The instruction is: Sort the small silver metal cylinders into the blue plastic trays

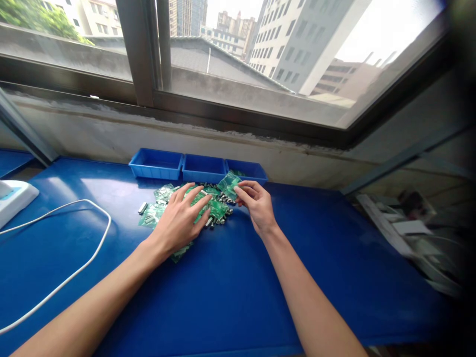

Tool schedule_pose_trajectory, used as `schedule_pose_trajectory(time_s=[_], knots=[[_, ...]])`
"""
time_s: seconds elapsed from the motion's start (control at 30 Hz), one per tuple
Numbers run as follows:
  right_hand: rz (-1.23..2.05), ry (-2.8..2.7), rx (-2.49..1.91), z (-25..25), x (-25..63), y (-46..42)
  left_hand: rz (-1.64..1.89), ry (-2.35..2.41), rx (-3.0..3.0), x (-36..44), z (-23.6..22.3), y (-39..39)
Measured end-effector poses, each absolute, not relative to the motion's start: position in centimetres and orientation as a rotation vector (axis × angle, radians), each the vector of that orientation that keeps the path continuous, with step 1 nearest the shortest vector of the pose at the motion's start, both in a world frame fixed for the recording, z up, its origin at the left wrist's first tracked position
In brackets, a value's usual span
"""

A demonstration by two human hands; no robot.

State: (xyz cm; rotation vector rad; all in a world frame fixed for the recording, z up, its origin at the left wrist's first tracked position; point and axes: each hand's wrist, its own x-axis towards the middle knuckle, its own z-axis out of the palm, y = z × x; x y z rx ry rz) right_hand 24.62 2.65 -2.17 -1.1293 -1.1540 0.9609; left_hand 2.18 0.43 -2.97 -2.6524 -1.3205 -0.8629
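Observation:
My right hand [256, 202] pinches a small green-tinted plastic bag [229, 184] between thumb and fingers, holding it up just in front of the right-hand blue bin [254, 171]. With its fingers spread, my left hand [183, 215] rests over a pile of similar green bags [151, 214] and small metallic parts [219, 219]. Part of the pile is hidden under this hand. One loose silvery piece [142, 208] lies at the pile's left edge. Another green bag [181, 253] shows below my left wrist.
Two more blue bins, a left one [156, 172] and a middle one [204, 176], stand in the row by the wall. A white cable [100, 248] loops across the blue table [238, 297] from a white device [17, 198]. A window frame [238, 116] runs behind.

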Motion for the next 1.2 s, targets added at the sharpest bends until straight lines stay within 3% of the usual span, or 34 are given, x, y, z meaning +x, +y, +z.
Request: schedule_pose_trajectory(time_s=[0.43,0.67,0.97,1.2], knots=[[0.954,-1.188,-1.160,-2.4,24.7,2.5,-0.833,-1.313,-2.628,2.2,-3.0,0.5],[0.607,-1.074,-1.254,-2.2,25.8,5.7,-0.824,-1.296,-2.643,2.3,-3.2,0.6],[0.123,-1.419,-1.484,-0.9,25.8,5.8,-0.792,-1.343,-2.653,1.9,-2.9,0.6],[0.356,-1.642,-1.406,-0.6,24.3,1.8,-0.821,-1.409,-2.635,1.5,-3.0,0.9]])
